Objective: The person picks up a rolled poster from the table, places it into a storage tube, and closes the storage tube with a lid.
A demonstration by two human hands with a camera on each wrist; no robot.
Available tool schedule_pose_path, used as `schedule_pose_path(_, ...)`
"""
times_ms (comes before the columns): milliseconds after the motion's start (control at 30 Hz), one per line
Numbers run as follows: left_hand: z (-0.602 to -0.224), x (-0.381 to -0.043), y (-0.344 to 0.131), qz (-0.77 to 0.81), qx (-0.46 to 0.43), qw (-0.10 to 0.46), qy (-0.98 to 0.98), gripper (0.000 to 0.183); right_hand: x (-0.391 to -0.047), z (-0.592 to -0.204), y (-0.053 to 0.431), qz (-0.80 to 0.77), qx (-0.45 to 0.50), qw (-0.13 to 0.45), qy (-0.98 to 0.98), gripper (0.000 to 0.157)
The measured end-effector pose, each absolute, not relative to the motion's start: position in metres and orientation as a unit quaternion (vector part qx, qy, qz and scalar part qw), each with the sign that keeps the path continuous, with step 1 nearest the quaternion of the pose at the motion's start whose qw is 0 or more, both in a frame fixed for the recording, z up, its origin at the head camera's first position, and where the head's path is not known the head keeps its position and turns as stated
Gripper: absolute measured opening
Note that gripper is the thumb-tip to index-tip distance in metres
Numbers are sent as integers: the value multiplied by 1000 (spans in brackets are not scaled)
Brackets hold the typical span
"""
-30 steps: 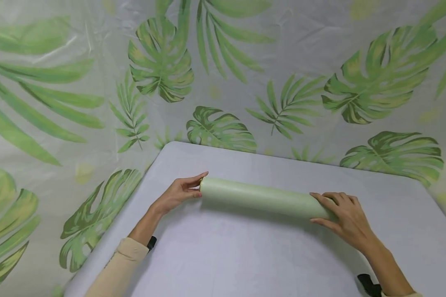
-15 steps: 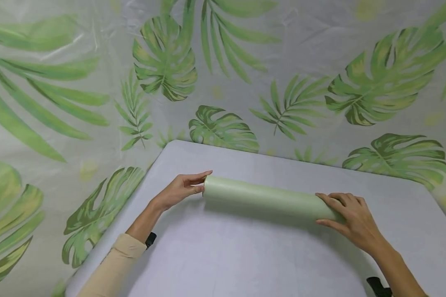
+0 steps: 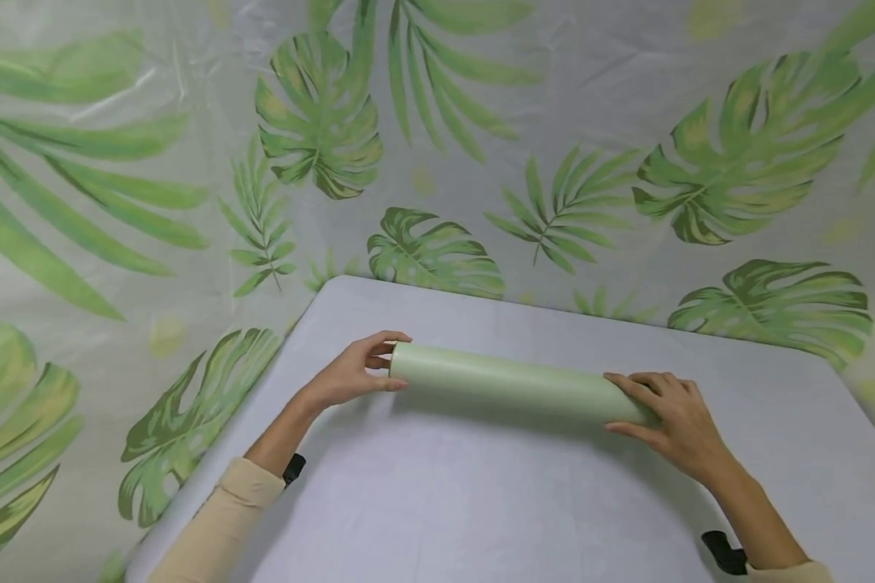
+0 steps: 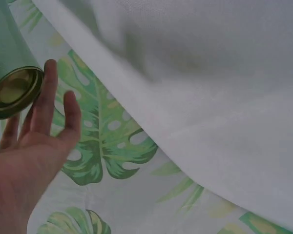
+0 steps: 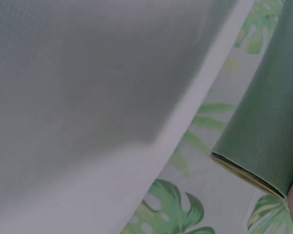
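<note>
A long pale green tube (image 3: 503,380) is held lengthwise over the white table, its left end a little farther back than its right. My left hand (image 3: 346,374) holds the left end, thumb at the near side and fingers at the far side. In the left wrist view that end has a recessed gold-coloured metal cap (image 4: 14,92), with fingers beside its rim. My right hand (image 3: 681,425) grips the right end from above, thumb in front and fingers behind. The right wrist view shows the tube's gold-edged end (image 5: 249,176); most of that hand is out of frame there.
The white-covered table (image 3: 481,502) has rounded far corners. Behind it and to the left hangs a sheet (image 3: 437,178) printed with green leaves. A dark strap piece (image 3: 722,552) sits at the right wrist.
The left hand's thumb and fingers have spread wider and now overlap the tube's left end. The tube shifted slightly right, then back left. The right hand keeps its grip.
</note>
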State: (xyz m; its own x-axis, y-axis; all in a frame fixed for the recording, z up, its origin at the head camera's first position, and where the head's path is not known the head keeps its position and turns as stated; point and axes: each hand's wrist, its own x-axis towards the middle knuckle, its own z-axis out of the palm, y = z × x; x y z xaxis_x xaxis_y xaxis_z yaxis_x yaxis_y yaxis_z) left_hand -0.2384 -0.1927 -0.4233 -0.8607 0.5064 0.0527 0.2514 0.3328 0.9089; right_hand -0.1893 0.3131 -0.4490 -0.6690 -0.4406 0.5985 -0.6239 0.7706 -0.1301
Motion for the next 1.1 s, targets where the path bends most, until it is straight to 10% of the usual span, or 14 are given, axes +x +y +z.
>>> schedule_pose_path(433,-426,-239,-162,340,221,-20,914,75,-190,-448,308,171,248,256,-918,78)
schedule_pose_path(1100,-441,-241,-148,260,188,-3,947,72,-198,-465,311,191,227,187,-936,73)
